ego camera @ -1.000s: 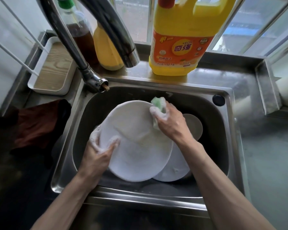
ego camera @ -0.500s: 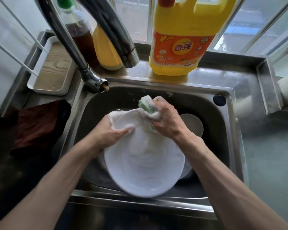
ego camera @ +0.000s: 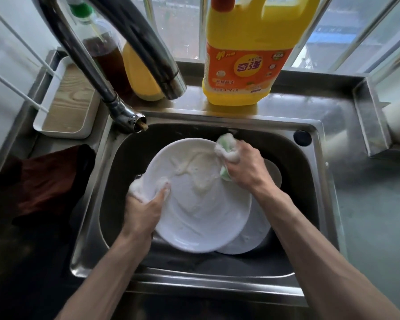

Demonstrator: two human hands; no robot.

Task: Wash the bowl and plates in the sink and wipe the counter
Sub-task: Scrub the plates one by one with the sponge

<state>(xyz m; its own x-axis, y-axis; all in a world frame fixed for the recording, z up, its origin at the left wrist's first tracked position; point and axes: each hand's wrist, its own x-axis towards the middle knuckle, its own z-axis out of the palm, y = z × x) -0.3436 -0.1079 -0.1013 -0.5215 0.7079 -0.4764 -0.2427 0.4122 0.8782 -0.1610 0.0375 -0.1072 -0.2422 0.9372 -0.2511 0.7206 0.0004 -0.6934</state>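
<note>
Fingers of the left hand (ego camera: 143,211) curl round the left rim of the upper plate (ego camera: 199,204), the thumb lying on its foamy face and the rest hidden behind it. The right hand (ego camera: 245,167) has its fingers closed round a green sponge (ego camera: 225,146) thick with suds, pressed against the plate's far right edge. This plate is held tilted inside the steel sink (ego camera: 319,181).

A second plate (ego camera: 252,239) lies beneath it, showing only at the lower right. A third round dish (ego camera: 275,174) peeks out behind the right wrist; whether it is the bowl cannot be told.

A dark faucet (ego camera: 134,42) arches over the basin's far left, its spout hanging above the back edge. Three bottles stand on the ledge behind: a large yellow detergent jug (ego camera: 247,54), a smaller yellow bottle (ego camera: 139,75) partly hidden by the spout, and a green-capped bottle (ego camera: 104,54) of dark liquid. One white tray (ego camera: 67,105) with a wooden base sits at the left, with one dark red cloth (ego camera: 51,179) just in front of it. A black cap (ego camera: 302,137) sits in the sink's far right corner, and the grey tabletop (ego camera: 367,215) runs along the right.
</note>
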